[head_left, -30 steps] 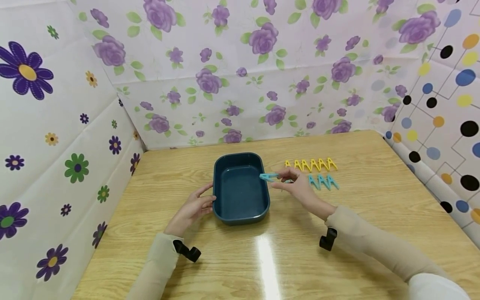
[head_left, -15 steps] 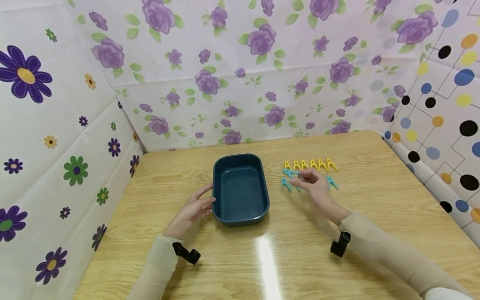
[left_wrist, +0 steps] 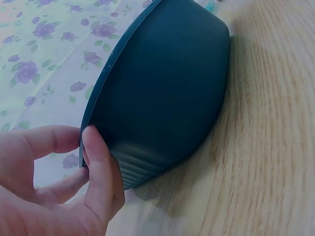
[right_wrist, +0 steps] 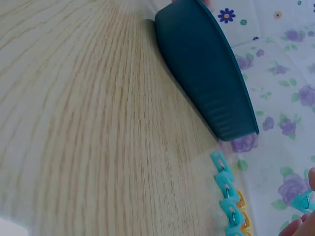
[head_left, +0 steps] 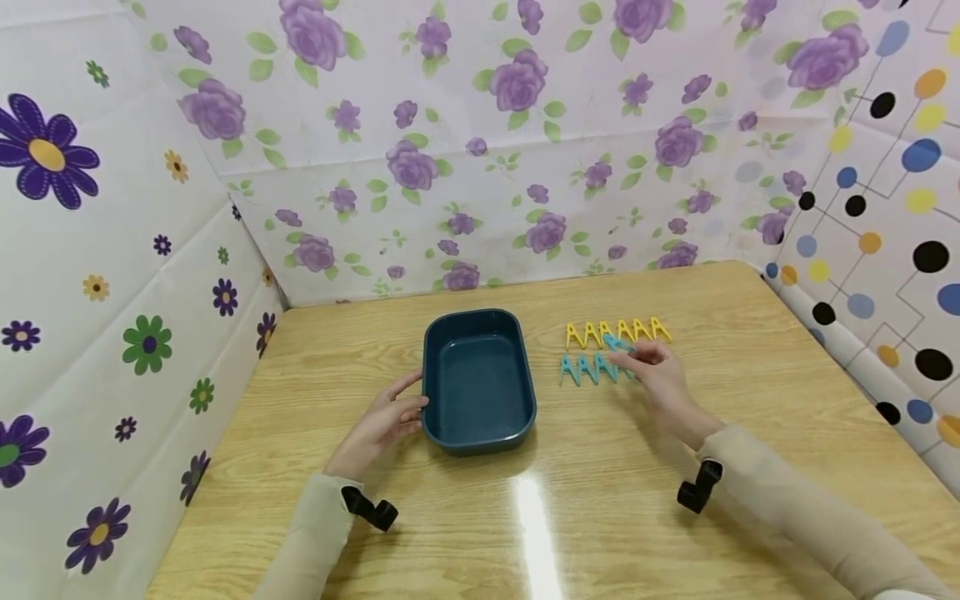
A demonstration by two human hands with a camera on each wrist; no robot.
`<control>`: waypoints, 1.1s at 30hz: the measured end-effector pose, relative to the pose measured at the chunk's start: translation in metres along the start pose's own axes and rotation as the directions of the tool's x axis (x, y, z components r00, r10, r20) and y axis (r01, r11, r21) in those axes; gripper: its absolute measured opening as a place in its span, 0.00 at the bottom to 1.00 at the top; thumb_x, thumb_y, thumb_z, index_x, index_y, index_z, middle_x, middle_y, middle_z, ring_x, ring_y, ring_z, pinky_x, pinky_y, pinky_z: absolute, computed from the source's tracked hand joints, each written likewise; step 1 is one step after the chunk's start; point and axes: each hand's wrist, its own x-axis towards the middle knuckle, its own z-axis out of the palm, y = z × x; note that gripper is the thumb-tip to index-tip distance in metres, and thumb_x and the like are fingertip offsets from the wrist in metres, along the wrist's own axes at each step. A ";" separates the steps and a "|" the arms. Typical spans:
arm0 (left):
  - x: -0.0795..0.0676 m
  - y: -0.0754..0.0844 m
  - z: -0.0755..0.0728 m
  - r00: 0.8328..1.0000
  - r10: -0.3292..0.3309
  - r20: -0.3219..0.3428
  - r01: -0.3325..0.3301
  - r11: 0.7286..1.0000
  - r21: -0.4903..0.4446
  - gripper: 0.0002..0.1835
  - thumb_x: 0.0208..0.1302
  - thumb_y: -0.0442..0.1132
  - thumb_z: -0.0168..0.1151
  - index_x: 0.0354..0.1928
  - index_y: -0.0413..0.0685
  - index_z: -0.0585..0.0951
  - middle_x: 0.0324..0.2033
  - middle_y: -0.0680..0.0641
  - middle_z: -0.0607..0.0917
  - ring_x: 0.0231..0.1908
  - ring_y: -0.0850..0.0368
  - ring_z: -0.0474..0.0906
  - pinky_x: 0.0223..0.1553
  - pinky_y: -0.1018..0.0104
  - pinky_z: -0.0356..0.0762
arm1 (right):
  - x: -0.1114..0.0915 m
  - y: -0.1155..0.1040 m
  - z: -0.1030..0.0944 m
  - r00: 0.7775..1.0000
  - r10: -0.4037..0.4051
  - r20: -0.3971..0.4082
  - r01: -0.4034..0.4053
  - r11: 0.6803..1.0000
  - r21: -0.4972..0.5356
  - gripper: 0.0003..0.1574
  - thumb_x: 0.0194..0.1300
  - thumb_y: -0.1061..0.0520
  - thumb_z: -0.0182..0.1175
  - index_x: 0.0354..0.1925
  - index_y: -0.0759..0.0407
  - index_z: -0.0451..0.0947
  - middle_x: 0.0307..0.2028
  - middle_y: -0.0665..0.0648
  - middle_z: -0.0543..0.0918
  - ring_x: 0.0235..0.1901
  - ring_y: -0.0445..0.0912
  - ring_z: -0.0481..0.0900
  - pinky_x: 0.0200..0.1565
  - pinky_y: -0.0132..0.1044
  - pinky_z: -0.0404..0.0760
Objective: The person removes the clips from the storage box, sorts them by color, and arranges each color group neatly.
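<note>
A dark blue-green rectangular basin [head_left: 480,447] stands on the table, its inside bare. My left hand [head_left: 382,425] grips its left side; in the left wrist view the fingers [left_wrist: 98,162] pinch the basin's rim from both sides. My right hand [head_left: 666,385] pinches a light blue clothespin [right_wrist: 302,201], raised over the right part of a row of several blue clothespins [head_left: 583,369]. The hand partly hides the right end of that row. Behind it runs a row of several yellow clothespins [head_left: 589,335], which the held clothespin overlaps in the head view.
The wooden table [head_left: 450,533] has its back edge against a cloth with purple roses [head_left: 412,167]. A daisy-print cloth [head_left: 150,417] closes the left side, and a dotted cloth [head_left: 900,275] the right.
My right hand has moved right with the blue clothespin, from beside the basin's rim to over the right part of the blue row. The left hand stays on the basin.
</note>
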 end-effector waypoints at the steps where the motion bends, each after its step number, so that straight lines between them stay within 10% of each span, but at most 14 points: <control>1: 0.000 0.000 0.000 1.000 0.001 -0.004 -0.001 1.000 0.001 0.34 0.70 0.36 0.55 0.74 0.55 0.56 0.32 0.54 0.78 0.29 0.64 0.76 0.37 0.71 0.78 | 0.001 -0.001 -0.002 1.000 0.009 -0.014 -0.009 1.000 0.001 0.20 0.58 0.54 0.70 0.43 0.53 0.70 0.34 0.41 0.74 0.35 0.36 0.71 0.37 0.29 0.74; 22: 0.002 0.001 -0.001 1.000 -0.015 -0.007 0.015 0.999 -0.033 0.34 0.70 0.35 0.55 0.75 0.56 0.56 0.28 0.55 0.79 0.27 0.65 0.78 0.35 0.71 0.79 | 0.026 -0.004 -0.068 0.961 0.104 -0.255 -0.141 0.981 -0.131 0.26 0.53 0.44 0.72 0.42 0.48 0.68 0.39 0.43 0.70 0.36 0.38 0.69 0.34 0.28 0.74; 33: 0.002 0.002 -0.001 1.000 -0.023 -0.002 0.023 0.998 -0.050 0.34 0.69 0.35 0.56 0.74 0.57 0.56 0.27 0.55 0.80 0.27 0.65 0.78 0.34 0.72 0.79 | 0.036 0.002 -0.090 0.960 0.140 -0.241 -0.241 0.850 -0.467 0.27 0.58 0.45 0.69 0.48 0.55 0.67 0.40 0.50 0.71 0.34 0.40 0.70 0.35 0.31 0.75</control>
